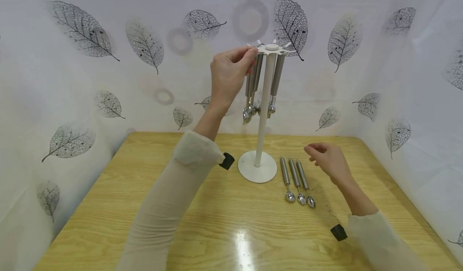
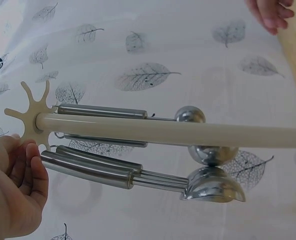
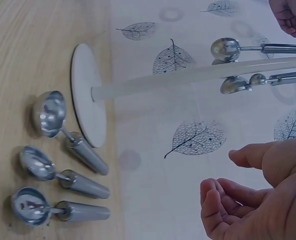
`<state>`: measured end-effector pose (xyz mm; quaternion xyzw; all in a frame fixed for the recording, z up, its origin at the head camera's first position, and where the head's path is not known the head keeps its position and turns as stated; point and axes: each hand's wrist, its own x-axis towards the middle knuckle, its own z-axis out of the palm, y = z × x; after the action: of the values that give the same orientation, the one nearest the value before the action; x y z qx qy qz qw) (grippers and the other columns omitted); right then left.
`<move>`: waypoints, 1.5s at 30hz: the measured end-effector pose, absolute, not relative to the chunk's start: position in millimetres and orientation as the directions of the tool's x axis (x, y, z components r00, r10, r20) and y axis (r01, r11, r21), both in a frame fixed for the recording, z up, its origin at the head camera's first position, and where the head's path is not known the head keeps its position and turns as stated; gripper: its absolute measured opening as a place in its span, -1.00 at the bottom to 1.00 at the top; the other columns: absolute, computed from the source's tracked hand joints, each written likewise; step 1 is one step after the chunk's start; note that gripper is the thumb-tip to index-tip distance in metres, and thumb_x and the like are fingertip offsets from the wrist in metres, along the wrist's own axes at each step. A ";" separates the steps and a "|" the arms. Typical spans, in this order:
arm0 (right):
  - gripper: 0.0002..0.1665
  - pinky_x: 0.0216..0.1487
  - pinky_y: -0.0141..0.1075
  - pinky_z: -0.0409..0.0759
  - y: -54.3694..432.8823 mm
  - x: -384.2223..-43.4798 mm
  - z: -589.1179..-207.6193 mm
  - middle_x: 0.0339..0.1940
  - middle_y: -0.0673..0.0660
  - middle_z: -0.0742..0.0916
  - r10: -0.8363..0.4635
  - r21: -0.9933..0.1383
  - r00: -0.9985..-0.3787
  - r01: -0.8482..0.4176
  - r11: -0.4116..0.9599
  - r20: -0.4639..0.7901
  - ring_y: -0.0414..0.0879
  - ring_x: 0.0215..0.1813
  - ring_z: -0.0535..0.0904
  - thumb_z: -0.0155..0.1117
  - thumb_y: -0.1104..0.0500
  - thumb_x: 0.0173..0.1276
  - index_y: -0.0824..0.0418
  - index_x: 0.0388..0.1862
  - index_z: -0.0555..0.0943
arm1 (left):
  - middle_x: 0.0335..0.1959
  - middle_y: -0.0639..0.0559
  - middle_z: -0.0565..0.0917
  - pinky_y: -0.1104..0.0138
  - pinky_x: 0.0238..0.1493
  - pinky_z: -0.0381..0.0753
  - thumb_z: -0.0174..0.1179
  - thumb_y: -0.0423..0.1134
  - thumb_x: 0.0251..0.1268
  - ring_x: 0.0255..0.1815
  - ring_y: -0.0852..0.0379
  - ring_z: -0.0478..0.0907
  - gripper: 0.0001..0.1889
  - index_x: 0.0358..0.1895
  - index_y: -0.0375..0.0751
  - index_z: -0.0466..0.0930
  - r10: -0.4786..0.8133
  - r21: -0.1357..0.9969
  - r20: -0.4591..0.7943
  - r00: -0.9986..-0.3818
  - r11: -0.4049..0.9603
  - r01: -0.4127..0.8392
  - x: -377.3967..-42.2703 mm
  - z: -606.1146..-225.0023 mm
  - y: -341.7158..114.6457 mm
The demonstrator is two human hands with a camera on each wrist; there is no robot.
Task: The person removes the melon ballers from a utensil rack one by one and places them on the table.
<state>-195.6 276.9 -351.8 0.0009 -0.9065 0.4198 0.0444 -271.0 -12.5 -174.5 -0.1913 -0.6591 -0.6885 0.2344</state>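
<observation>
My left hand is at the top of a white rack, its thumb and fingertips pinching the handle end of a metal scoop right at the hook plate. That scoop hangs down with its bowl lowest, close beside other hanging scoops. In the right wrist view my right hand has loosely bent fingers and nothing between them. It hovers right of three metal scoops lying side by side on the table, handles toward the back.
The rack's round white base stands on the wooden table left of the lying scoops. Leaf-patterned cloth hangs behind and along both sides. A black piece shows at the left cuff, another at the right cuff.
</observation>
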 end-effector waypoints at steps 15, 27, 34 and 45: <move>-0.39 -0.16 -0.48 0.62 244.1 -227.1 -290.7 0.02 0.25 0.72 -0.006 -0.794 -0.968 -0.210 0.570 0.252 -0.15 -0.11 0.60 0.19 -0.14 0.59 0.31 0.31 0.60 | -0.38 -0.13 0.76 0.38 -0.22 0.75 0.36 -0.28 0.43 -0.40 0.03 0.66 -0.82 -0.08 -0.34 0.81 -0.072 0.817 0.575 -0.815 -0.013 0.577 -271.7 -174.2 -13.2; -0.46 -0.09 -0.45 0.61 218.3 -247.5 -269.2 0.06 0.25 0.71 -0.058 -0.816 -0.938 -0.327 0.476 0.342 -0.15 -0.07 0.60 0.23 -0.02 0.60 0.32 0.34 0.59 | -0.40 -0.11 0.75 0.38 -0.21 0.75 0.36 -0.28 0.43 -0.43 0.06 0.64 -0.82 -0.09 -0.34 0.81 -0.074 0.819 0.572 -0.817 -0.012 0.574 -272.1 -174.8 -12.5; -0.54 -0.10 -0.44 0.61 205.8 -252.2 -258.5 0.03 0.25 0.73 -0.019 -0.839 -0.924 -0.355 0.412 0.382 -0.11 -0.08 0.62 0.28 0.03 0.57 0.32 0.26 0.64 | -0.43 -0.07 0.73 0.38 -0.20 0.75 0.37 -0.27 0.42 -0.45 0.13 0.61 -0.82 -0.09 -0.33 0.81 -0.074 0.826 0.561 -0.825 -0.023 0.563 -271.8 -175.2 -11.6; -0.57 -0.13 -0.43 0.62 190.5 -262.7 -245.6 -0.06 0.18 0.74 0.004 -0.840 -0.892 -0.424 0.339 0.451 -0.12 -0.11 0.62 0.31 0.12 0.54 0.39 0.22 0.65 | -0.43 -0.06 0.74 0.38 -0.20 0.75 0.37 -0.27 0.43 -0.44 0.12 0.63 -0.81 -0.08 -0.33 0.81 -0.077 0.830 0.555 -0.829 -0.022 0.558 -271.7 -174.7 -12.0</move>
<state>-262.7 190.5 -245.6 0.1319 -0.7956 0.5596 0.1909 -271.7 -12.0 -174.7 -0.1820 -0.6605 -0.6914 0.2293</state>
